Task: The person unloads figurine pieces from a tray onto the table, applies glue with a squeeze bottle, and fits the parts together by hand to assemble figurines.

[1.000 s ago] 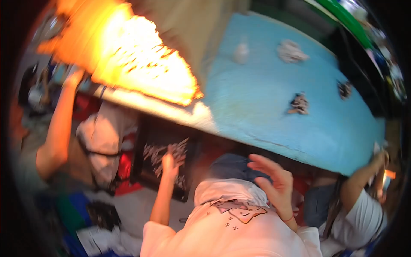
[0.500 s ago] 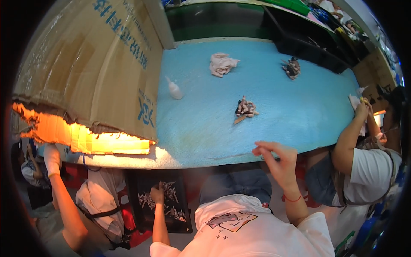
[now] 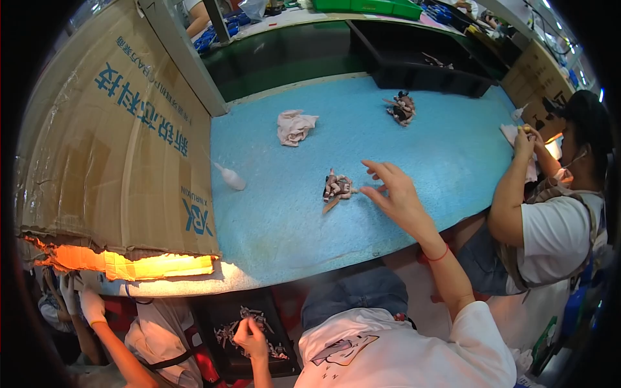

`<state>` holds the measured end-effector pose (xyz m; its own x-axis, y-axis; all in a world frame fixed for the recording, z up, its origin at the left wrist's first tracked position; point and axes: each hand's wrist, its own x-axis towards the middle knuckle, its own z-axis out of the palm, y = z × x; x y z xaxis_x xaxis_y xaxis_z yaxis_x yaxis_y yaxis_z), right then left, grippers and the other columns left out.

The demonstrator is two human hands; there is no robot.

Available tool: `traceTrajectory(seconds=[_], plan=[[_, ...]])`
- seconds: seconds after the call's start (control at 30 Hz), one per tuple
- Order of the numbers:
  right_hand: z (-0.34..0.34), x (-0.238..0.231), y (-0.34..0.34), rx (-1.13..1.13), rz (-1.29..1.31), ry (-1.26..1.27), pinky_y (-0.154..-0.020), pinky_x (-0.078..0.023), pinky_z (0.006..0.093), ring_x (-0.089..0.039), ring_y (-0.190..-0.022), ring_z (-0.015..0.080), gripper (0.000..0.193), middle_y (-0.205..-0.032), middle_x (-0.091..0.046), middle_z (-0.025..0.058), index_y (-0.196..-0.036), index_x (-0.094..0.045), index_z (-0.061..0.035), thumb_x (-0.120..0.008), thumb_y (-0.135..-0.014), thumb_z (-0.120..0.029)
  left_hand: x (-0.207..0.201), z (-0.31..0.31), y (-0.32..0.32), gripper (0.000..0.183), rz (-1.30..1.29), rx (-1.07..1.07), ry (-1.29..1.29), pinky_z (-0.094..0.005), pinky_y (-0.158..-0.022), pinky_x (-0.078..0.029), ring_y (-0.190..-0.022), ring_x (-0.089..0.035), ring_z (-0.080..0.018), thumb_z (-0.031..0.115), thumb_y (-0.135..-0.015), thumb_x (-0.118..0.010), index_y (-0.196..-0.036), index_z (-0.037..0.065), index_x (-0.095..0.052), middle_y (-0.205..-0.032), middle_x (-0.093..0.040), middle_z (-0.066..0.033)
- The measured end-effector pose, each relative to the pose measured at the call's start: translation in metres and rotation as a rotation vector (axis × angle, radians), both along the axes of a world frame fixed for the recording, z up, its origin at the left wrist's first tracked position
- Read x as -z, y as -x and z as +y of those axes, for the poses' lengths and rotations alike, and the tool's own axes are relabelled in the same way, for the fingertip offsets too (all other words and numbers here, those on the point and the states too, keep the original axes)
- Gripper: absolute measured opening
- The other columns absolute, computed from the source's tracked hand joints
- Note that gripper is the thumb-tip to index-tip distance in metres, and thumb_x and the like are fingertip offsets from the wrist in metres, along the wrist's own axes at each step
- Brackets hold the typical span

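Inside the table edge [image 3: 337, 266], right fingers [image 3: 384, 171] gape beside parts [image 3: 339, 187]; left fingers [image 3: 244, 330]: grip unclear.

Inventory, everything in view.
Table: 1, blue, centre
Squeeze bottle: 1, white, table left
Crumpled cloth: 1, pinkish, beyond bottle
Figure-like clusters: 2, beige and black, on table
Rear tray: 1, black, far right
Lower tray: 1, black, bottom, left of centre
Small parts: many, pinkish, inside it
Plastic bin: 1+, green, top
Cardboard: 1, brown, left
Co-workers: 2+, left; right, in white
Left hand: 1, bare, over lower tray
Right hand: 1, open, over table
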<state>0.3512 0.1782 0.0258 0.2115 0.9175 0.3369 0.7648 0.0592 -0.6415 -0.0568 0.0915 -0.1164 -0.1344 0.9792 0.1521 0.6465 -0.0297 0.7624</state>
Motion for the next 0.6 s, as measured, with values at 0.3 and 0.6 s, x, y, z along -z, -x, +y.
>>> traceTrajectory(seconds=[0.3, 0.6], plan=[[0.015, -0.001, 0.014, -0.111, -0.156, 0.008, -0.08, -0.042, 0.0369, -0.047, -0.099, 0.0297, 0.053, -0.104, -0.05, 0.014, -0.116, -0.047, -0.0058, -0.068, -0.069, -0.018, -0.109, 0.043, -0.114, 0.013, -0.091, 0.43, -0.427, -0.0227, -0.043, -0.041, -0.045, -0.055, -0.0142, -0.007, -0.073, -0.052, -0.08, -0.002, -0.061, -0.053, -0.056, -0.0074], [0.033, 0.008, 0.024, -0.25, -0.083, -0.008, -0.074, -0.044, 0.0352, -0.052, -0.083, 0.0282, 0.053, -0.089, -0.055, 0.012, -0.111, -0.051, -0.0068, -0.068, -0.061, -0.003, -0.154, 0.093, -0.16, 0.019, -0.433, 0.439, -0.191, -0.0232, -0.06, -0.047, -0.075, -0.06, -0.0169, -0.001, -0.077, -0.056, -0.097, 0.0, -0.059, -0.087, -0.061, -0.0099]])
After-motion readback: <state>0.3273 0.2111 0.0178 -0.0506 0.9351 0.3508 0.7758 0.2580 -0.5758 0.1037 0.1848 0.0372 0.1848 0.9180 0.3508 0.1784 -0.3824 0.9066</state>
